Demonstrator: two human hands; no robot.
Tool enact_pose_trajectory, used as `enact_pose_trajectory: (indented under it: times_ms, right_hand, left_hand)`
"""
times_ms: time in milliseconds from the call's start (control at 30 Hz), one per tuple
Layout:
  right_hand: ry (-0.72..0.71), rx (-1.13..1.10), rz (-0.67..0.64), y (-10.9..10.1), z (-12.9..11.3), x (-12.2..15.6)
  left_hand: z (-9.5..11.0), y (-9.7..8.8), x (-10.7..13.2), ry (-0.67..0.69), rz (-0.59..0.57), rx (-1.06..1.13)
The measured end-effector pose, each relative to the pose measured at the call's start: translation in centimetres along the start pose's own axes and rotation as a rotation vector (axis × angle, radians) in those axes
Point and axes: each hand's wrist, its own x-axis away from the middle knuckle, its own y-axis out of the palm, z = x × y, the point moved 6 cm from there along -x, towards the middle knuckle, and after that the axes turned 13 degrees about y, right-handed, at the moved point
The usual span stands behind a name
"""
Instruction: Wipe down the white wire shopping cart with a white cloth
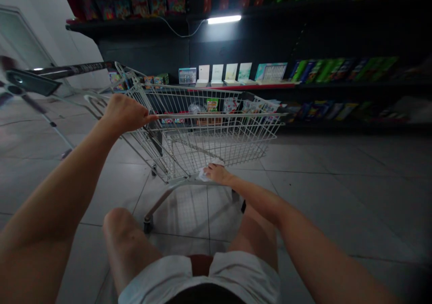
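A white wire shopping cart point(202, 133) stands in front of me, tilted in the view. My left hand point(126, 113) curls over the cart's top rail point(175, 115) at its left side. My right hand point(218, 173) lies lower down, pressing a crumpled white cloth point(206, 173) against the near end of the cart's wire basket. Several colourful packets point(212, 105) show through the mesh, but I cannot tell whether they lie in the cart or on the shelf behind.
Dark shelves point(337, 83) with books and cards run along the back and right, under a strip light point(224, 19). A long dark bar point(67, 69) with a blurred object crosses the upper left near a white door point(20, 38). The floor point(337, 169) is grey tile.
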Motion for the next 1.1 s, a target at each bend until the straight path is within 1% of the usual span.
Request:
enact_pose_trajectory:
  times_ms: [33,100,167,200,267,300,333,367,400,433,500,533,567,600,633,667,700,733,767,800,833,867,900,967,1033,1100]
  right_hand:
    - [-0.043,0.009,0.003,-0.1,-0.3,-1.1]
    - [-0.178,0.005,0.050,-0.8,-2.1,-3.9]
    - [-0.281,-0.001,0.191,-2.6,-4.7,-7.5]
    - [-0.291,-0.001,0.277,-3.6,-6.0,-9.5]
    - [-0.217,0.014,0.409,-5.3,-7.6,-13.3]
    - [-0.179,0.028,0.431,-5.7,-7.9,-15.0]
    - [-0.156,0.046,0.424,-5.9,-7.6,-16.5]
    - [-0.140,0.065,0.399,-6.0,-6.7,-17.7]
    - [-0.124,0.084,0.363,-6.0,-5.3,-18.5]
    - [-0.091,0.102,0.328,-6.1,-3.4,-19.1]
    - [0.063,0.128,0.302,-6.9,1.4,-19.3]
    - [0.171,0.136,0.318,-7.6,3.6,-19.1]
    - [0.277,0.144,0.346,-8.2,5.2,-18.7]
    - [0.360,0.149,0.383,-8.7,5.9,-18.2]
    - [0.397,0.150,0.419,-8.9,5.5,-17.8]
    - [0.377,0.145,0.448,-8.5,4.0,-17.6]
    - [0.309,0.134,0.467,-7.6,1.7,-17.5]
    - [0.213,0.117,0.476,-6.3,-1.1,-17.6]
    - [0.095,0.105,0.465,-4.4,-4.0,-17.6]
    - [0.011,0.090,0.456,-2.5,-6.3,-17.6]
    - [-0.022,0.079,0.441,-0.5,-7.8,-17.4]
    - [-0.062,0.082,0.403,1.4,-8.7,-17.1]
    - [-0.100,0.091,0.357,3.1,-8.9,-16.4]
    - [-0.177,0.131,0.245,5.6,-7.6,-14.1]
    - [-0.229,0.180,0.135,6.7,-5.1,-10.8]
    - [-0.251,0.229,0.007,6.9,-2.9,-7.5]
  left_hand:
    - [0.1,-0.1,-0.3,0.009,0.001,-0.007]
    - [0.4,-0.4,-0.8,0.018,0.006,-0.015]
    - [0.5,-0.6,-1.1,0.019,0.003,-0.016]
    - [0.6,-0.6,-1.2,0.012,-0.006,-0.018]
    - [0.6,-0.6,-1.2,0.009,-0.014,-0.024]
    - [0.6,-0.6,-1.2,0.007,-0.011,-0.026]
    - [0.5,-0.5,-1.2,0.007,-0.003,-0.027]
    - [0.5,-0.5,-1.1,0.013,0.009,-0.026]
    - [0.4,-0.4,-1.1,0.018,0.021,-0.025]
    - [0.4,-0.3,-1.1,0.028,0.030,-0.022]
    - [0.4,-0.1,-1.1,0.041,0.048,-0.024]
    - [0.3,-0.1,-1.2,0.046,0.054,-0.022]
    - [0.4,0.0,-1.3,0.049,0.059,-0.015]
    - [0.4,0.0,-1.4,0.051,0.063,-0.005]
    - [0.4,0.0,-1.4,0.050,0.064,0.006]
    - [0.4,0.0,-1.5,0.046,0.064,0.015]
    - [0.4,0.0,-1.5,0.044,0.063,0.018]
    - [0.5,-0.1,-1.5,0.044,0.065,0.008]
    - [0.5,-0.2,-1.5,0.045,0.070,-0.012]
    - [0.6,-0.3,-1.4,0.051,0.076,-0.038]
    - [0.6,-0.4,-1.4,0.058,0.082,-0.062]
    - [0.7,-0.5,-1.3,0.074,0.087,-0.078]
    - [0.7,-0.6,-1.2,0.091,0.088,-0.084]
    - [0.7,-0.5,-1.1,0.119,0.080,-0.077]
    - [0.5,-0.4,-1.2,0.116,0.067,-0.077]
    - [0.3,-0.2,-1.3,0.088,0.059,-0.088]
